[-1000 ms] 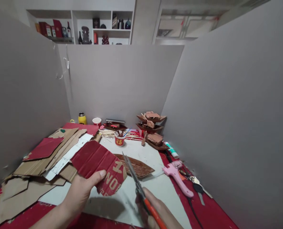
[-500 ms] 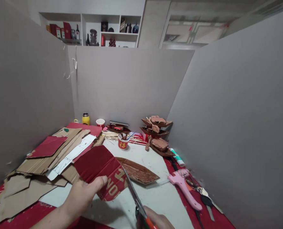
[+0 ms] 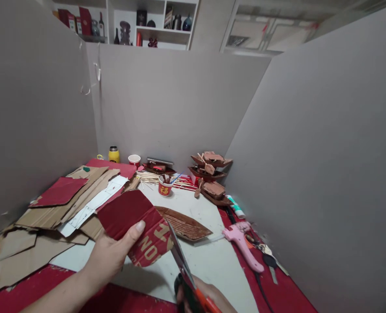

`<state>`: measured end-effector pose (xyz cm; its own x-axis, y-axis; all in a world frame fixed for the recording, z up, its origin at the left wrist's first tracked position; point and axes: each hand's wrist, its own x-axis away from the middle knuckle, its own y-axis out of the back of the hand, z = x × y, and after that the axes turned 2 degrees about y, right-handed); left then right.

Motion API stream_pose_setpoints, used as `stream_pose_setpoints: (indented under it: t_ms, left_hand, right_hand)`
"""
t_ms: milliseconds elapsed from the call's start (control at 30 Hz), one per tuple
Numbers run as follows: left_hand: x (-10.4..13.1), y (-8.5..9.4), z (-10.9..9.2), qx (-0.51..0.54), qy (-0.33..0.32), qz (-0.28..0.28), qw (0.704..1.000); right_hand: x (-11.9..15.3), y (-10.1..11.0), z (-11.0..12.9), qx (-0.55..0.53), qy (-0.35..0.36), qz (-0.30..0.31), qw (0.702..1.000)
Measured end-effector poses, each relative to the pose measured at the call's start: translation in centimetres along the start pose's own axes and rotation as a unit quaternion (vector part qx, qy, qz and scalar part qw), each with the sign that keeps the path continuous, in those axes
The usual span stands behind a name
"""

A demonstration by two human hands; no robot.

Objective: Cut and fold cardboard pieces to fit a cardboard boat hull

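My left hand is closed on a piece of red cardboard with gold lettering, its thumb lying on top. In my right hand, closed round the handles, is a pair of scissors with orange and black grips. Their blades point up and away, at the right edge of the cardboard; whether they cut into it I cannot tell. Just behind, a brown model boat hull with a ribbed floor lies on the white sheet.
Cardboard scraps are heaped at left, with a white paper drawn with lines. A paper cup holding brushes, thin sticks and finished model boats stand behind. A pink glue gun lies at right beside a knife.
The view has tilted slightly downward. My left thumb sits a little higher on the cardboard, and the cardboard's lower edge looks straighter. Both hands keep their holds.
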<state>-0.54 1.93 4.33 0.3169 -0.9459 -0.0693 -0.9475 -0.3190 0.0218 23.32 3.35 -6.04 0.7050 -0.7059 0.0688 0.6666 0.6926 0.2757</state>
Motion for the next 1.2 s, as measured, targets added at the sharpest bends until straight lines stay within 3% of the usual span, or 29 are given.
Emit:
stream_pose_setpoints:
  t_ms: [133,300,533,800,1033,1200]
  left_hand:
    - [0.0,-0.1,0.1,0.017,-0.016,0.045,0.999]
    - [0.2,-0.2,0.3,0.033,-0.015,0.041,0.998]
    - [0.3,-0.4,0.4,0.045,-0.001,0.04,0.998]
    - [0.2,-0.6,0.0,0.034,0.002,0.041,0.999]
    - [0.2,-0.6,1.1,0.049,0.01,0.035,0.998]
    - [0.0,-0.6,1.2,0.062,0.034,0.041,0.997]
  right_hand:
    - [0.2,-0.4,-0.3,0.008,0.04,-0.037,0.998]
    - [0.7,0.4,2.2,0.065,0.096,-0.013,0.993]
    - [0.9,0.8,3.6,0.151,0.083,-0.026,0.985]
    - [1.1,0.7,3.2,0.128,0.094,-0.025,0.987]
    - [1.1,0.4,3.2,0.108,0.104,-0.04,0.988]
    - [1.2,0.1,3.3,0.104,0.096,-0.08,0.987]
